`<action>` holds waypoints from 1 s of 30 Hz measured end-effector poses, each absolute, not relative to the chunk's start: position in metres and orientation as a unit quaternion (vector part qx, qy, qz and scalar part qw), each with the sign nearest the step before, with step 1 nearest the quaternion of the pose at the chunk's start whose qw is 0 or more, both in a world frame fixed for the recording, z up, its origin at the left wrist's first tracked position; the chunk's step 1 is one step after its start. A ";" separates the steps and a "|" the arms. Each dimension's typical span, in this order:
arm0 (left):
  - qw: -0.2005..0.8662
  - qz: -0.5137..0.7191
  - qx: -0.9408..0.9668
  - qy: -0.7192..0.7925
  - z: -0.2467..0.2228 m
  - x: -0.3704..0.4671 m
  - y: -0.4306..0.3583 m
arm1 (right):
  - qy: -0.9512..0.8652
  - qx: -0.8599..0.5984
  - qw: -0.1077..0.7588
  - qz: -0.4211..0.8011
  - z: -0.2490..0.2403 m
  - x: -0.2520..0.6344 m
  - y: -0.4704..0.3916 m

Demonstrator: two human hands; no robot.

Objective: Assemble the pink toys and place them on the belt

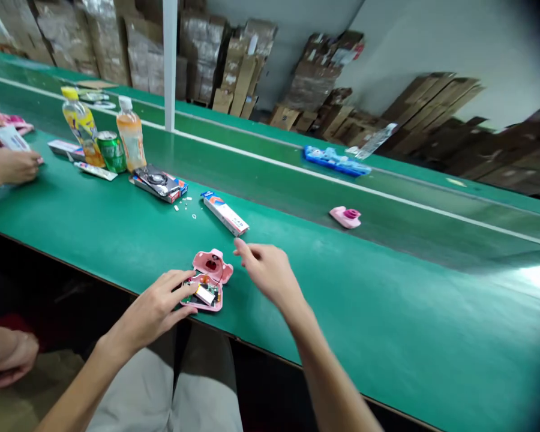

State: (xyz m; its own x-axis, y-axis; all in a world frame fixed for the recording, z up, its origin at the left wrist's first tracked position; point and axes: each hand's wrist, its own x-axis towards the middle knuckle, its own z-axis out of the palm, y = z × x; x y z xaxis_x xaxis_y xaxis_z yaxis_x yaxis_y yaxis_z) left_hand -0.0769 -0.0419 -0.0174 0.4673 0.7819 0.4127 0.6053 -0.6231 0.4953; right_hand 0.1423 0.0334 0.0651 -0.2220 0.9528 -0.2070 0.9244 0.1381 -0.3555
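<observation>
An opened pink plastic casing (213,264) lies near the front edge of the green table, with a circuit board and a white rectangular part (205,294) inside its lower half. My left hand (162,300) rests on the casing's left side, fingers around its edge and over the board. Above and to the right of the casing, my right hand (267,270) is raised with thumb and index finger pressed together; anything between them is too small to make out. Just beyond these fingertips lies a white and blue box (225,213).
Small white bits (187,203), stacked boxes with a black cable (158,182), two bottles (132,135) and a green can (111,152) stand left. A co-worker's hands (13,165) are far left. Beyond lie a pink shell (345,217) and a blue item (336,161).
</observation>
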 end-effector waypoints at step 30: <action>0.538 0.709 0.401 0.215 0.072 -0.026 -0.014 | -0.934 -0.220 0.031 0.278 0.243 0.120 0.041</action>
State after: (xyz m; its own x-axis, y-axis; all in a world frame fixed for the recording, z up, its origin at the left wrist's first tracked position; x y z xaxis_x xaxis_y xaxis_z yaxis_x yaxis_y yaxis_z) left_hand -0.0257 -0.0137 0.0725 -0.0989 0.9358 0.3383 -0.5906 -0.3288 0.7369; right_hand 0.1203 0.0412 0.2433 -0.9011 0.4288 -0.0640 0.3940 0.7483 -0.5337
